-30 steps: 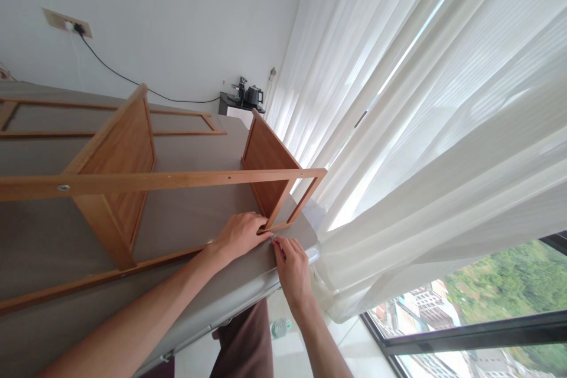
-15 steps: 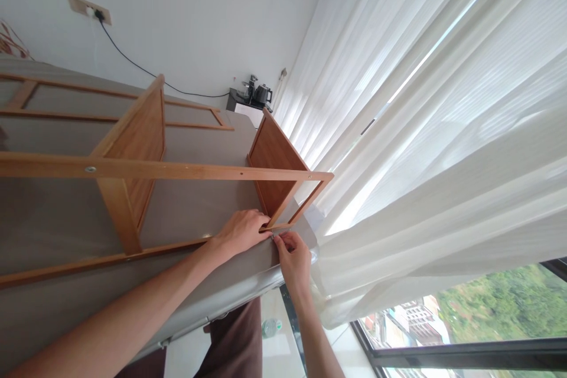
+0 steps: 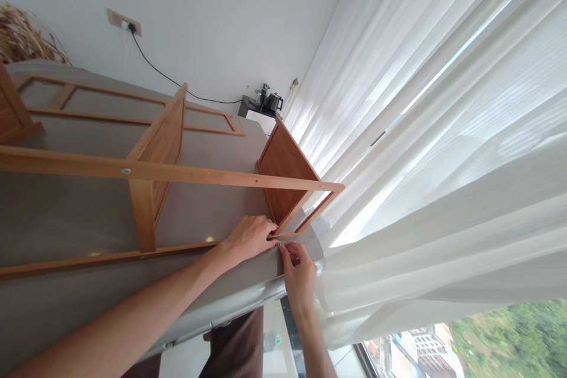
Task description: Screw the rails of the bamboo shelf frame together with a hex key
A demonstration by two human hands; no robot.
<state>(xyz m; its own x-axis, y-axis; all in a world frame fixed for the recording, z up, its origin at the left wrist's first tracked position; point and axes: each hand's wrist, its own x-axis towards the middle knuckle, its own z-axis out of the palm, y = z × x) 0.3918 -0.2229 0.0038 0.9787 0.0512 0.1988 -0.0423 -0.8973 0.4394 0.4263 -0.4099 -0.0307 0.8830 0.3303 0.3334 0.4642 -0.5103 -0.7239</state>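
A wooden shelf unit (image 3: 212, 176) lies on its side on a grey-covered surface (image 3: 212, 207). Near its right end, my left hand (image 3: 250, 237) grips the lower rail, thumb close to where a shelf panel (image 3: 287, 174) meets it. My right hand (image 3: 299, 271) is just to the right, at the outer side of that rail. Its thumb and fingers pinch a small metal piece that looks like a screw, mostly hidden by the fingertips. A metal bolt head (image 3: 126, 171) shows in the upper rail.
Behind the unit lies a separate ladder-like wooden frame (image 3: 93, 115). White curtains (image 3: 411, 189) hang close on the right. A black kettle (image 3: 273, 102) stands on a small cabinet at the back, with a cord (image 3: 163, 75) running to a wall socket (image 3: 124, 22).
The view has shifted a little, so the scene sits further right and lower. Both hands stay at the same corner of the shelf unit, in nearly the same pose.
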